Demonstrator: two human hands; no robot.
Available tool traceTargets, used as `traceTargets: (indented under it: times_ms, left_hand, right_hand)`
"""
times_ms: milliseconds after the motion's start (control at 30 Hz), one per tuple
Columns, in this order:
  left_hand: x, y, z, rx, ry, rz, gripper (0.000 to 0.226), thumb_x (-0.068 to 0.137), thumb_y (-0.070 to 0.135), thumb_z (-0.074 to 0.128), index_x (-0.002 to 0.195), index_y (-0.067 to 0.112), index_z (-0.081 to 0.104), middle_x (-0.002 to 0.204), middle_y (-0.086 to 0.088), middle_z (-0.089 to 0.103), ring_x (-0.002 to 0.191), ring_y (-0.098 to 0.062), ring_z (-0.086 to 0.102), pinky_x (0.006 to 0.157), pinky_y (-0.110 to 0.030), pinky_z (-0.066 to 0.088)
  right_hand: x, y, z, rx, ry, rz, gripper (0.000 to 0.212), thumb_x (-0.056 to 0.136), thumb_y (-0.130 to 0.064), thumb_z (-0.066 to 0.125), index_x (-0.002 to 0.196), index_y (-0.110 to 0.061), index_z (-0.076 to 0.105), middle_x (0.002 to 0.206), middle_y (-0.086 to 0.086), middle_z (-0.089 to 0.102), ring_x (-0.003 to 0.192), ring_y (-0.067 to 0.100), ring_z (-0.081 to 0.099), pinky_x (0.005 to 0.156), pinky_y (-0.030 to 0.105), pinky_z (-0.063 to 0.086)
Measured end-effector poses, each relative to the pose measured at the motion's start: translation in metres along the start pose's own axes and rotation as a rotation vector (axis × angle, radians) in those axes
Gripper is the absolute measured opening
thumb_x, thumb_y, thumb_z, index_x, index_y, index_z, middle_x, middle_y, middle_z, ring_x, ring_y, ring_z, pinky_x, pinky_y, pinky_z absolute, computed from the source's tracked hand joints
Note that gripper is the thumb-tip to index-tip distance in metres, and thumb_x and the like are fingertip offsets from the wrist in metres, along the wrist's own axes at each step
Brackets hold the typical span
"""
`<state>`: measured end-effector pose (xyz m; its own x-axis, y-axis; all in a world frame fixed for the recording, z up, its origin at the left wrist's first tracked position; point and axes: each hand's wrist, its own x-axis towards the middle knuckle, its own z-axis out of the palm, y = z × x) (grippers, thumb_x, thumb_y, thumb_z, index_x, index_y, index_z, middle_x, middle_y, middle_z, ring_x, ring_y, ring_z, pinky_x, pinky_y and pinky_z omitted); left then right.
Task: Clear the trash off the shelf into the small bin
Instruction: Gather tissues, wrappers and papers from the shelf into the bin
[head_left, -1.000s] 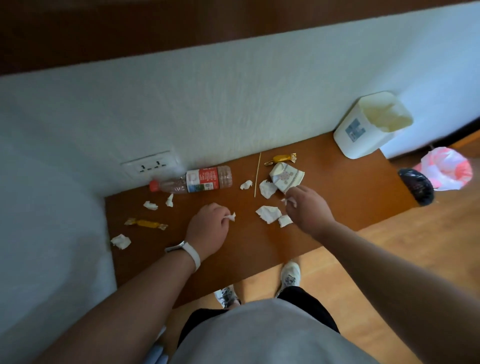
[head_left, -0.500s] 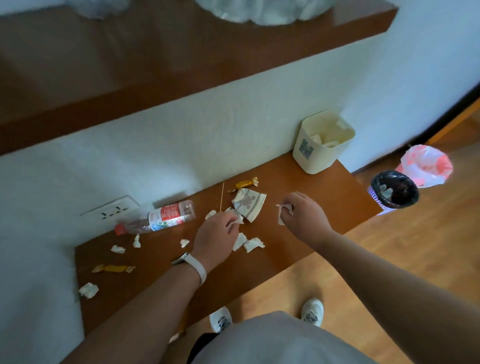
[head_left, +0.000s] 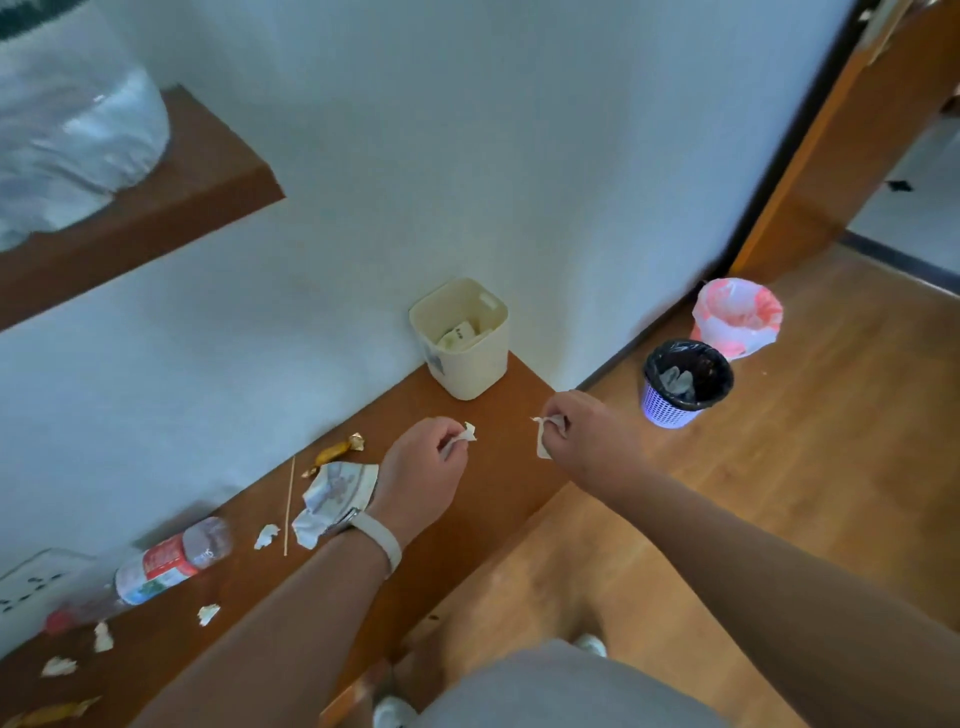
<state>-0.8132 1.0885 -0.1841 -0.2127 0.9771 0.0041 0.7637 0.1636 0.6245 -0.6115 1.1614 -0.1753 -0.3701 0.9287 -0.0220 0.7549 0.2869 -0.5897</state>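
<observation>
Over shelf (head_left: 500, 480) front edge: L hand (head_left: 426, 467) pinches white paper scrap (head_left: 469, 432); R hand (head_left: 587, 436) pinches second scrap (head_left: 542, 442), hands apart, both above the wood. Behind L wrist: crumpled wrapper (head_left: 337, 491), thin stick (head_left: 289, 504), gold candy (head_left: 336, 452); bottle (head_left: 166, 564) lies further left. Far end, against wall (head_left: 467, 156): small bin (head_left: 470, 364), upright, paper inside.
</observation>
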Motion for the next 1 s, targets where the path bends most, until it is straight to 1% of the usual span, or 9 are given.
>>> traceTargets:
  times_ms: [133,300,433,533,667,767,833,900,1000]
  left_hand:
    - [0.016,0.02,0.015,0.024,0.032,-0.035,0.007,0.097,0.024,0.055,0.095,0.024,0.062,0.082,0.011,0.06,0.075,-0.008,0.058,0.064,-0.025,0.05]
    - [0.021,0.033,0.021,0.021,0.075,-0.113,0.006,0.097,0.022,0.056,0.095,0.025,0.061,0.082,0.014,0.059,0.076,-0.008,0.057,0.06,-0.016,0.04]
    - [0.026,0.023,0.019,0.044,0.098,-0.189,0.006,0.097,0.024,0.056,0.095,0.029,0.058,0.084,0.014,0.058,0.078,-0.004,0.056,0.061,-0.014,0.039]
    - [0.034,0.009,0.017,0.049,0.105,-0.229,0.006,0.097,0.025,0.055,0.094,0.029,0.058,0.086,0.013,0.06,0.079,-0.005,0.057,0.063,-0.016,0.042]
    - [0.052,-0.007,0.012,0.027,0.084,-0.281,0.007,0.098,0.03,0.053,0.099,0.029,0.06,0.09,0.012,0.062,0.081,-0.006,0.059,0.071,-0.024,0.054]
    - [0.068,-0.012,0.007,-0.009,0.121,-0.25,0.004,0.098,0.029,0.055,0.098,0.03,0.059,0.09,0.011,0.063,0.08,-0.005,0.058,0.07,-0.023,0.053]
    - [0.079,-0.015,0.001,-0.033,0.134,-0.217,0.004,0.097,0.028,0.055,0.095,0.029,0.058,0.087,0.012,0.063,0.078,-0.007,0.059,0.069,-0.026,0.054]
    - [0.089,-0.018,-0.008,-0.056,0.124,-0.197,0.005,0.097,0.028,0.055,0.093,0.029,0.058,0.084,0.011,0.063,0.077,-0.008,0.059,0.067,-0.028,0.054]
    - [0.106,-0.027,-0.021,-0.091,0.148,-0.153,0.004,0.096,0.025,0.056,0.094,0.026,0.059,0.085,0.011,0.062,0.077,-0.006,0.058,0.065,-0.022,0.048]
  right_hand:
    - [0.009,0.033,-0.02,0.035,-0.006,-0.001,0.01,0.093,-0.019,0.054,0.098,-0.015,0.061,0.092,-0.004,0.057,0.082,0.014,0.058,0.072,0.029,0.052]
    - [0.024,0.052,-0.028,0.071,-0.043,-0.016,0.007,0.093,-0.019,0.054,0.097,-0.017,0.06,0.089,-0.007,0.054,0.081,0.012,0.056,0.072,0.028,0.051]
    - [0.041,0.051,-0.026,0.072,-0.073,-0.039,0.006,0.094,-0.022,0.055,0.098,-0.02,0.059,0.09,-0.009,0.053,0.08,0.009,0.054,0.064,0.019,0.043]
    - [0.057,0.042,-0.023,0.065,-0.071,-0.056,0.004,0.094,-0.022,0.054,0.097,-0.021,0.058,0.09,-0.008,0.056,0.079,0.009,0.055,0.062,0.016,0.043]
    - [0.074,0.027,-0.015,0.074,-0.054,-0.041,0.006,0.093,-0.021,0.054,0.096,-0.019,0.059,0.09,-0.007,0.058,0.08,0.011,0.057,0.07,0.028,0.053]
    - [0.087,0.016,-0.01,0.042,-0.093,-0.055,0.007,0.094,-0.023,0.055,0.099,-0.021,0.059,0.092,-0.008,0.058,0.081,0.01,0.058,0.069,0.021,0.05]
    - [0.098,0.009,-0.008,0.011,-0.081,-0.056,0.007,0.094,-0.023,0.054,0.099,-0.021,0.059,0.091,-0.009,0.057,0.077,0.007,0.056,0.066,0.017,0.046]
    - [0.111,0.002,-0.005,-0.018,-0.04,-0.049,0.008,0.093,-0.022,0.053,0.096,-0.021,0.06,0.089,-0.01,0.058,0.074,0.006,0.054,0.064,0.021,0.047]
    - [0.127,-0.008,-0.001,-0.077,-0.031,-0.1,0.009,0.091,-0.019,0.053,0.095,-0.019,0.061,0.089,-0.009,0.058,0.073,0.008,0.053,0.062,0.021,0.044]
